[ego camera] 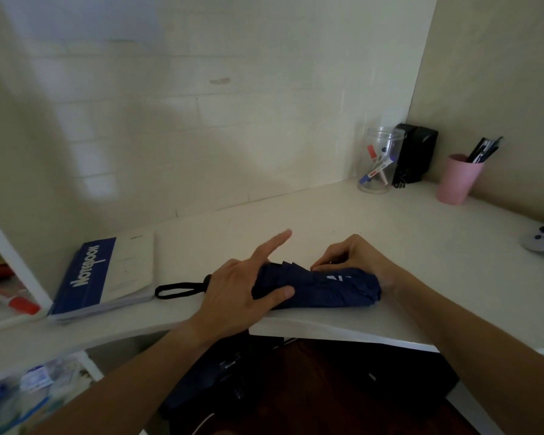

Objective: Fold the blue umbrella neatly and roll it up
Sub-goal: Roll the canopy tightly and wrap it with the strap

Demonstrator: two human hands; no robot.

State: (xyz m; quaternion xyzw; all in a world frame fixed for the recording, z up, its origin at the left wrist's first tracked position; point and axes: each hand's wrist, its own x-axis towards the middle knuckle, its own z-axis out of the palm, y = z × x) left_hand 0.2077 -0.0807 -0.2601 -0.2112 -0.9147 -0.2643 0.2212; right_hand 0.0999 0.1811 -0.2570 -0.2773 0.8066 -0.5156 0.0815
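Left hand point(239, 296) clamps crumpled navy fabric umbrella point(321, 288) bundle; right hand point(352, 254) pinches pleats; desk point(390, 221) smooth.

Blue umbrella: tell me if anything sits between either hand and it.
Nothing visible does. The left hand rests on the blue umbrella near its handle end, and the right hand pinches the folds at its top edge. Both already touch it.
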